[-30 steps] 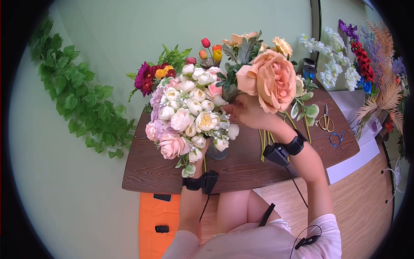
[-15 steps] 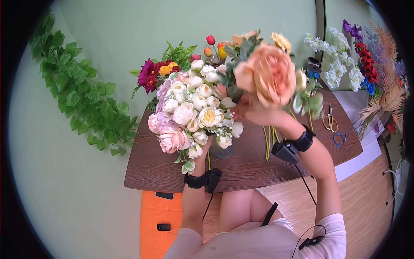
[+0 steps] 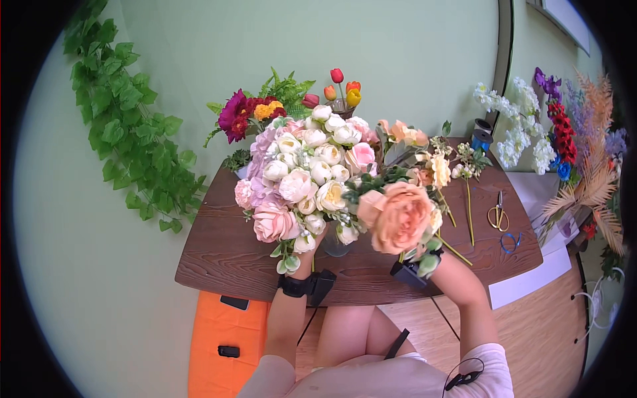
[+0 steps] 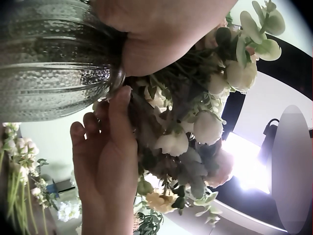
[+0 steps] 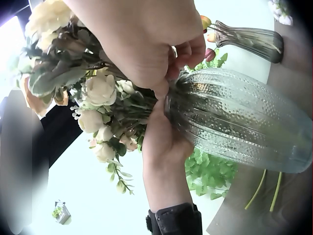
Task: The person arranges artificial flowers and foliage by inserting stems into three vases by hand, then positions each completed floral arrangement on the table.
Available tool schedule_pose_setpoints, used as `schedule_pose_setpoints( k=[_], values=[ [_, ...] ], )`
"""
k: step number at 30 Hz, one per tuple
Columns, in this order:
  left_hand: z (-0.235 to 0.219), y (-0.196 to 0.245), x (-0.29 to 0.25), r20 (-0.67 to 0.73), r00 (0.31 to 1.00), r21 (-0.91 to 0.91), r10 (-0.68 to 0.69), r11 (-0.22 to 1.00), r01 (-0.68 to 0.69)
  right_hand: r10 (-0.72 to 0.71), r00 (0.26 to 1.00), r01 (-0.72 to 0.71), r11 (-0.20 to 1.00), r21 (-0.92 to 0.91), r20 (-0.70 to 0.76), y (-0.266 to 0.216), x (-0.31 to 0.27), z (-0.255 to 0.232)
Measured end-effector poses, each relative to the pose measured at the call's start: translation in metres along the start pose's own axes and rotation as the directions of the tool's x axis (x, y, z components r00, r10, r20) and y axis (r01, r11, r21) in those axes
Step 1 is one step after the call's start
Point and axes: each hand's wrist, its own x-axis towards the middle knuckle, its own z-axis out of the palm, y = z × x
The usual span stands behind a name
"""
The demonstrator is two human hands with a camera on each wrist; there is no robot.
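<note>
A ribbed clear glass vase (image 5: 234, 117), its foot showing in the head view, holds a full artificial bouquet (image 3: 318, 162) of white, pink and lilac blooms. My left hand (image 5: 164, 137) grips the vase around its narrow neck, under the blooms. At the vase mouth my right hand (image 4: 110, 161) pinches flower stems between thumb and forefinger, the other fingers loosely bent. A large peach rose (image 3: 401, 215) leans out on the bouquet's right side and hides my right hand in the head view. Leaves and white buds (image 4: 171, 142) crowd just above both hands.
Gold-handled scissors (image 3: 497, 215), a blue tie (image 3: 510, 243) and ribbon spools (image 3: 481, 136) lie on the right of the wooden table (image 3: 219, 245). Loose cut flowers (image 3: 468, 162) lie nearby. Tulips (image 3: 342, 96) and a fern arrangement (image 3: 265, 99) stand at the back. Vines (image 3: 133, 126) hang on the left.
The peach rose has dropped down toward me with my right hand, which has gone from beside the blooms to the vase mouth. My left hand stays at the neck. The head view has shifted slightly.
</note>
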Motion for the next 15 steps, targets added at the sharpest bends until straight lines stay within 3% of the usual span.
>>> schedule_pose_setpoints(
  k=[3,10,11,12,15],
  values=[
    [0.005,0.002,0.016,-0.015,1.000,-0.022,-0.001,1.000,0.001,0.031,0.999,-0.032,0.999,0.020,0.026,0.005,0.000,-0.003],
    [-0.004,0.001,-0.011,-0.035,0.999,-0.065,-0.011,0.998,0.009,0.117,0.990,-0.122,0.990,0.067,0.079,0.016,-0.008,-0.008],
    [-0.004,0.000,-0.012,-0.034,0.999,-0.073,-0.014,0.997,0.011,0.132,0.988,-0.139,0.988,0.072,0.085,-0.114,-0.049,-0.024],
    [-0.002,-0.001,-0.009,-0.035,0.999,-0.080,-0.016,0.997,0.013,0.146,0.985,-0.153,0.985,0.077,0.091,0.015,-0.016,-0.015],
    [0.000,0.001,-0.007,-0.043,0.999,-0.101,-0.020,0.995,0.016,0.185,0.976,-0.195,0.977,0.090,0.114,0.016,-0.025,-0.016]
  ],
)
